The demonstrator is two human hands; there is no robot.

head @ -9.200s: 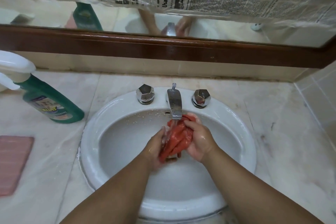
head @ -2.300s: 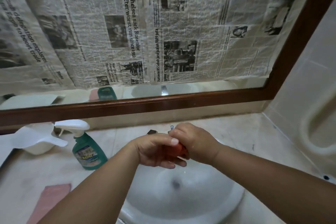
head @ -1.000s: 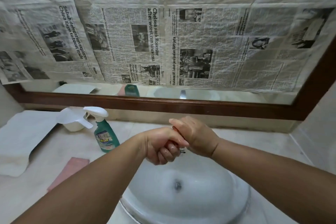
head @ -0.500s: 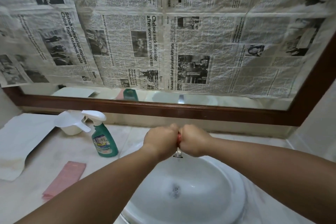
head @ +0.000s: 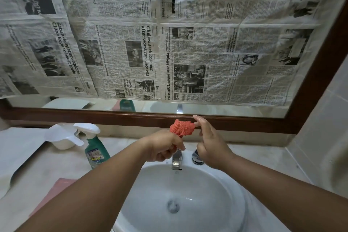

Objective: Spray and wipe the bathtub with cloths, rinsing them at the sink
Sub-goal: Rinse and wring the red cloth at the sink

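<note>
Cloth (head: 181,128) in fist of left hand (head: 163,147)

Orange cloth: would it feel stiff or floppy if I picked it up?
Probably floppy: the orange cloth bunches into a crumpled wad above the gripping left hand. Likely damp and clingy, being held over the wet sink.
</note>
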